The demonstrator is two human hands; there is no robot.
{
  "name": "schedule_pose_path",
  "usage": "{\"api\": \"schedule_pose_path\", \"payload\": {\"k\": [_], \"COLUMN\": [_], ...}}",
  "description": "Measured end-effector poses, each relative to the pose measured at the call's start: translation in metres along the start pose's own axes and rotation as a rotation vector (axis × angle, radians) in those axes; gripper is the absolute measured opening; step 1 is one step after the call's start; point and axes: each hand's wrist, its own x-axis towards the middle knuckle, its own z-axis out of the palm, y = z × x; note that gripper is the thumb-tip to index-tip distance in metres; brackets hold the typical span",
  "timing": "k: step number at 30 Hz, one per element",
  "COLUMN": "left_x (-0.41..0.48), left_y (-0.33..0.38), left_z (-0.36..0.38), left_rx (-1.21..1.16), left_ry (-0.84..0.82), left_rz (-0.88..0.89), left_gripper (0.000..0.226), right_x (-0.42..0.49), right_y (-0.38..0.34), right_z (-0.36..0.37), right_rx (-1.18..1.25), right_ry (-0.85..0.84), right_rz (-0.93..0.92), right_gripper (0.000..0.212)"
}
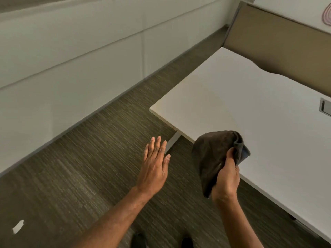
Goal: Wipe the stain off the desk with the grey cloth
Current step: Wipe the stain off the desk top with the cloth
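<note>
My right hand point(227, 178) grips a dark grey cloth point(211, 154), bunched and hanging, held in the air over the near edge of the white desk point(241, 104). My left hand point(155, 163) is flat with fingers spread, holding nothing, over the carpet just left of the desk's near corner. The desk top looks pale and even; a faint yellowish tint runs along its left edge, and I cannot make out a distinct stain.
A tan partition panel point(279, 43) stands behind the desk. A metal cable grommet point(325, 106) sits at the desk's right. A white desk leg point(172, 140) shows under the corner. Carpet, a white wall, and a paper scrap point(18, 226) lie left.
</note>
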Motion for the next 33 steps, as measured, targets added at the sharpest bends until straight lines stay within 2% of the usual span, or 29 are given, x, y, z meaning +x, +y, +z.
{"api": "schedule_pose_path", "payload": {"k": [4,7,8,10,12,15,19,24,33], "left_x": [-0.003,-0.008,-0.009,-0.011,-0.012,-0.014,-0.016,-0.01,0.006], "left_y": [0.005,0.009,0.01,0.011,0.011,0.011,0.008,-0.004,-0.035], "left_z": [0.011,0.019,0.022,0.028,0.034,0.043,0.051,0.055,0.077], "left_rx": [-0.006,0.001,0.001,0.014,0.042,0.053,0.044,0.059,0.153], "left_ry": [0.029,0.04,0.045,0.052,0.061,0.076,0.102,0.109,0.173], "left_rz": [-0.024,-0.043,-0.049,-0.061,-0.076,-0.099,-0.119,-0.133,-0.109], "left_gripper": [0.059,0.059,0.058,0.058,0.057,0.056,0.057,0.057,0.058], "right_x": [0.008,0.017,0.024,0.042,0.061,0.067,0.068,0.075,0.099], "right_y": [-0.005,-0.002,0.003,0.014,0.031,0.059,0.085,0.097,0.118], "right_z": [0.0,-0.005,-0.007,-0.009,-0.012,-0.017,-0.028,-0.03,-0.036], "right_rx": [-0.095,-0.232,-0.301,-0.482,-0.674,-0.921,-1.084,-1.178,-1.461], "right_ry": [0.028,0.039,0.009,-0.057,-0.12,-0.207,-0.3,-0.314,-0.324], "right_rz": [-0.32,-0.578,-0.633,-0.645,-0.675,-0.679,-0.693,-0.72,-0.882], "right_gripper": [0.047,0.03,0.031,0.048,0.046,0.055,0.079,0.082,0.077]}}
